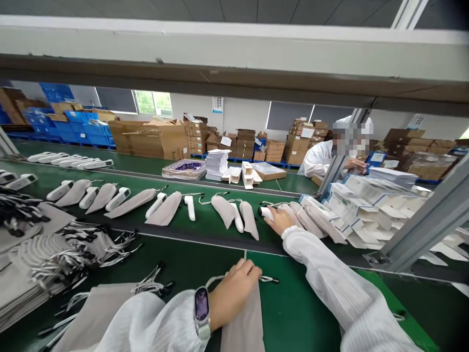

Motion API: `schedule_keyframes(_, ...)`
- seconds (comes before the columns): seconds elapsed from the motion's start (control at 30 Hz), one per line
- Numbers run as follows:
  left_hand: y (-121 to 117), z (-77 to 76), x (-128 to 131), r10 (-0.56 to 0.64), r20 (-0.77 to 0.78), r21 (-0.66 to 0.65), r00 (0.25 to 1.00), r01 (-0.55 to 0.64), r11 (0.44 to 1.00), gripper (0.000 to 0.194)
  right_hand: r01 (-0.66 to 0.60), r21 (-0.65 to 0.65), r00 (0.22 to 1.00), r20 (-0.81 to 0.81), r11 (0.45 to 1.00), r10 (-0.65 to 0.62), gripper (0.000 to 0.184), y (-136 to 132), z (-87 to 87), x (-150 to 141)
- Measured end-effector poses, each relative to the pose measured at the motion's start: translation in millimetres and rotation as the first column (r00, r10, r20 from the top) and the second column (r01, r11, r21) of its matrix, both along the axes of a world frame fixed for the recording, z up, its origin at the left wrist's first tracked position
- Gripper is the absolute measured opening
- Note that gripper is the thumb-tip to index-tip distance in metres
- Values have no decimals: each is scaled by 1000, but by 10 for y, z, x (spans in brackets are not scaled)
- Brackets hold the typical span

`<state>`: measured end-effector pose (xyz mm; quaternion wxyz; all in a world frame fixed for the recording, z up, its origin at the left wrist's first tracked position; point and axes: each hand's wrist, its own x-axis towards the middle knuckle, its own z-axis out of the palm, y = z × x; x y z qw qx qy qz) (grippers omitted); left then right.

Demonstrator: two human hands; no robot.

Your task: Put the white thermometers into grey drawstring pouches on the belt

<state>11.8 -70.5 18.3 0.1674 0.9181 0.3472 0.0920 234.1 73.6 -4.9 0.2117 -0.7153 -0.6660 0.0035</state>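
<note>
Pouch (242, 325) at bottom centre of the frame, likely light and limp, best taken near its cord (270, 279), gripped there by left hand (234, 289); device (267, 213) right of centre, probably stiff, smooth, best held round its body, gripped by right hand (281, 220).

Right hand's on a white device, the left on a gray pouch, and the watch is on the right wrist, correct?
No: the head view shows the watch on the left wrist. The right hand is on a white device, the left hand on a gray pouch.
</note>
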Motion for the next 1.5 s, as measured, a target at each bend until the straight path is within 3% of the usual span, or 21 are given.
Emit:
schedule_keyframes(0.13,61,-12,-42,35,-56,83,998,-30,996,25,7,-13,977,-213,1000,-10,51,77,-218,52)
schedule_keyframes(0.27,102,80,-107,84,-173,6,981,-84,996,21,72,67,869,-493,995,-30,59,123,-170,289)
schedule_keyframes(0.37,104,107,-124,89,-194,6,977,-90,996,15,110,108,719,-695,988,-4,69,150,-42,333)
schedule_keyframes(0.5,73,69,-110,139,-208,72,968,-126,989,11,78,137,529,-845,988,75,75,49,204,120)
schedule_keyframes(0.6,71,24,-100,157,-236,109,959,-134,985,4,-70,219,299,-926,973,230,82,-191,436,-153)
schedule_keyframes(0.67,80,16,-95,154,-246,123,957,-127,984,12,-200,283,111,-945,938,309,86,-390,575,-339)
schedule_keyframes(0.73,84,41,-91,151,-237,137,960,-120,983,16,-307,290,19,-950,906,311,82,-571,673,-504)
schedule_keyframes(0.87,61,162,-90,169,-183,104,968,-152,983,24,-404,231,-5,-968,885,251,73,-769,734,-715)
schedule_keyframes(1.03,70,283,-102,238,-54,0,970,-239,971,29,-411,206,-19,-976,888,218,71,-766,702,-732)
schedule_keyframes(1.17,128,279,-127,300,94,-123,949,-288,950,37,-464,194,-36,-979,865,200,68,-735,676,-673)
schedule_keyframes(1.3,164,262,-139,338,157,-207,928,-304,930,43,-515,133,25,-985,847,170,67,-736,659,-658)
schedule_keyframes(1.4,187,300,-156,335,189,-265,923,-281,922,43,-516,82,84,-986,853,146,68,-721,634,-655)
schedule_keyframes(1.5,220,386,-202,253,170,-365,952,-178,914,40,-399,137,51,-984,907,171,68,-684,620,-624)
